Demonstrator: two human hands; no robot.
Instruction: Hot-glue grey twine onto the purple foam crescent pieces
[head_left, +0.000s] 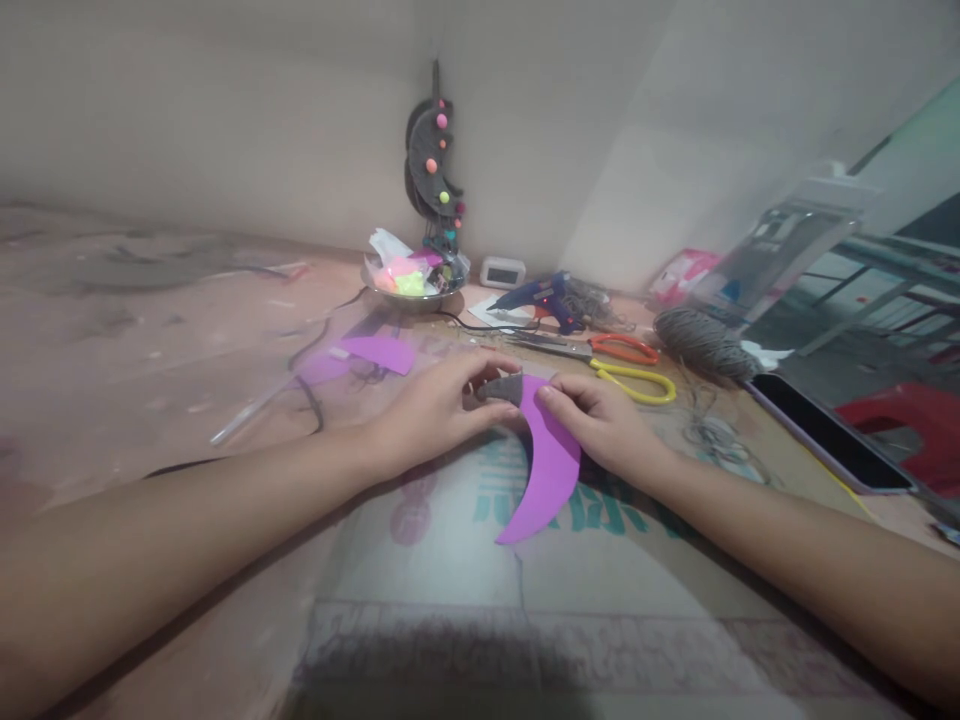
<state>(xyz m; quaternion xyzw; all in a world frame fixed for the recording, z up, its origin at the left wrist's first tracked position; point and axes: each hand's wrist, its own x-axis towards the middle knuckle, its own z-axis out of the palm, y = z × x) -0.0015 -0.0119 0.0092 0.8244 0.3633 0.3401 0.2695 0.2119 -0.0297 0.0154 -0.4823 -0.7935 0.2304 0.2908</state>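
A purple crescent-shaped foam piece (551, 465) lies on a printed sheet on the table. Its upper tip is wrapped in grey yarn (501, 387). My left hand (435, 410) pinches that grey-wrapped tip with thumb and fingers. My right hand (600, 420) presses fingers closed on the crescent's right edge, just below the tip. Both forearms reach in from the bottom corners.
Behind the hands lie orange-handled and yellow-handled scissors (626, 365), a blue glue gun (547, 297), a ball of grey yarn (701, 342), a metal bowl of bright pom-poms (412, 278), a hanging grey crescent decoration (435, 165), a purple scrap (379, 352) and a dark tray (829, 432).
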